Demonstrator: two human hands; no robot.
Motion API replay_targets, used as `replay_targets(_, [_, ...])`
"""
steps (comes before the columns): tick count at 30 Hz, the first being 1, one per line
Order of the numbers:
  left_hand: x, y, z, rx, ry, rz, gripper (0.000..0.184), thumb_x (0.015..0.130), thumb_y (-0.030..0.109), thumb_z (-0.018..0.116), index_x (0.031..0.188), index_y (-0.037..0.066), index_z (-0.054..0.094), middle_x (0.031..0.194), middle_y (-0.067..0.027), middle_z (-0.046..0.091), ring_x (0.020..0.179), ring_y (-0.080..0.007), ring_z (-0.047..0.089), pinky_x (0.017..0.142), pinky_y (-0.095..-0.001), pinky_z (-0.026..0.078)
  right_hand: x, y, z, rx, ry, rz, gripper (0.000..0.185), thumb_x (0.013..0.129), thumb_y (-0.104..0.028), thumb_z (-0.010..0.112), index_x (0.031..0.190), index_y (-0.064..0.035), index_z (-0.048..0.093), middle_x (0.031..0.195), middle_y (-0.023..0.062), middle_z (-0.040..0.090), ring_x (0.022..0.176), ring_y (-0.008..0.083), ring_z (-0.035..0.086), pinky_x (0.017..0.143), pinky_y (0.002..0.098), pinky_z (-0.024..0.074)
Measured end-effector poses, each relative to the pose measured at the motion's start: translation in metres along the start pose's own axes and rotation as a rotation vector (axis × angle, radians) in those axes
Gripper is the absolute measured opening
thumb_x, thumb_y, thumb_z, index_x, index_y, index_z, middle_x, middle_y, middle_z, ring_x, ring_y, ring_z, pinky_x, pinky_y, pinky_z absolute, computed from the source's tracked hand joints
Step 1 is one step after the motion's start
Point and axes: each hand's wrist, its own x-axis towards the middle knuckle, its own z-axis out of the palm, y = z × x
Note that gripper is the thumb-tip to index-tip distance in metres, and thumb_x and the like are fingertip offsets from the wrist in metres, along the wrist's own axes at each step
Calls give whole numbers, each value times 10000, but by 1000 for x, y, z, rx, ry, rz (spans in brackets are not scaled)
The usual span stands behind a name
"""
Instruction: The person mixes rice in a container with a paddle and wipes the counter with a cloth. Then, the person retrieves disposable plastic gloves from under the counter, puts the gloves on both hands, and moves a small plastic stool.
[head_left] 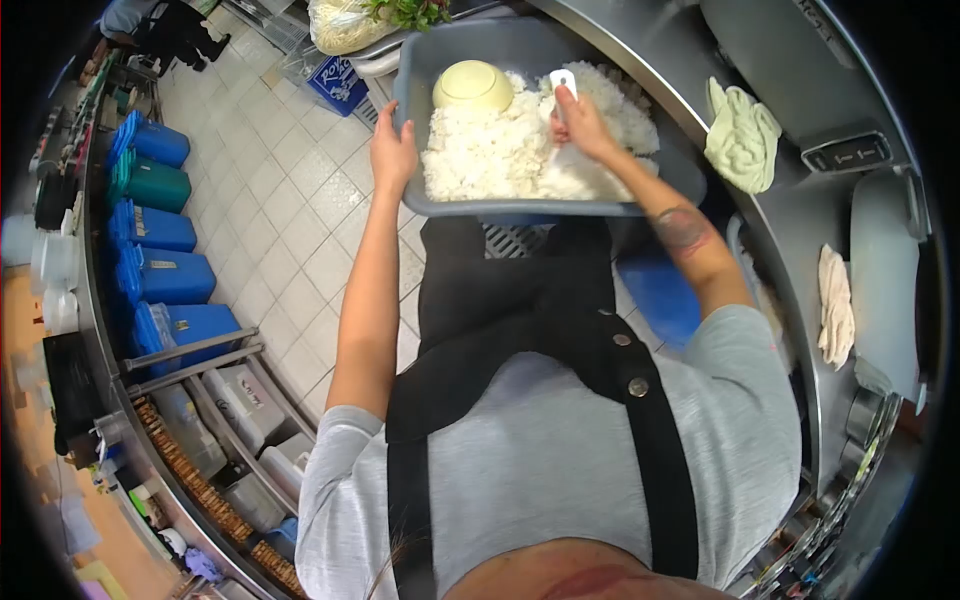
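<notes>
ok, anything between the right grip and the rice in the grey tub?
Nothing visible. The right grip holds a white handle over the rice; its lower end is blurred. The pale yellow bowl sits at the far left of the grey tub, off to the side; the left grip is at its left rim.

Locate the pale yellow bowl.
In the head view, the pale yellow bowl is in the far left part of the grey tub, beside the white rice, left of the right hand.
</notes>
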Motion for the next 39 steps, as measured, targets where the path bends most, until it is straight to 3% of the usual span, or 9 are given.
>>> replay_targets(5, [10,6,6,33,-6,-31,416,864,131,547,1259,19,478,1191,-228,566,1077,-389,557,901,-422,442,1,-67,5,-295,-95,-67,368,989,-362,430,795,-49,440,536,-5,412,420,82,390,394,258,347])
replay_targets(9, [10,7,4,16,-12,-16,415,863,130,550,1259,30,482,1173,-229,575,1072,-391,558,898,-422,443,22,-93,52,301,-83,-324,414,993,-383,411,784,-28,453,528,2,422,433,100,417,425,262,375])
replay_targets(12, [6,7,1,-3,-5,-27,415,862,129,554,1261,38,484,1162,-230,581,1064,-393,560,893,-423,444,37,-25,59,26,-74,-454,455,988,-423,405,775,-23,449,526,2,414,431,102,415,425,268,384])
replay_targets(15, [9,5,3,-39,21,-6,414,862,129,556,1260,42,485,1157,-232,583,1051,-393,567,888,-425,446,23,-2,19,204,132,-62,438,985,-420,416,780,-34,454,527,-1,407,427,104,408,416,274,382])
replay_targets(18, [10,4,4,-8,20,12,407,862,129,555,1254,39,488,1159,-234,581,1041,-393,572,883,-426,449,1,-21,-6,-137,-54,13,420,984,-413,420,784,-46,457,530,-5,401,424,104,407,406,278,377])
replay_targets(28, [10,5,4,29,7,-26,409,866,147,549,1257,47,482,1167,-229,577,1050,-391,566,880,-433,446,29,-67,84,80,-139,-356,479,985,-486,356,753,-69,403,516,7,380,411,122,380,416,290,391])
replay_targets(31, [3,3,4,12,7,-11,415,867,151,548,1263,53,478,1173,-228,574,1055,-389,564,881,-434,445,12,-11,68,214,-122,17,452,989,-439,385,738,-69,444,503,-9,378,405,102,381,400,264,374])
replay_targets(36, [8,4,5,36,-3,-35,419,869,148,543,1269,49,469,1200,-226,560,1059,-388,561,887,-430,442,-18,-29,-6,-384,-237,105,397,991,-406,395,769,-78,433,512,-14,381,413,92,385,388,249,352])
replay_targets(39, [10,5,8,27,-30,-62,417,871,148,541,1269,47,469,1210,-227,555,1063,-388,559,892,-427,441,-6,-49,-2,-304,-228,-79,428,986,-426,400,766,-62,445,515,-8,393,423,90,399,394,251,365])
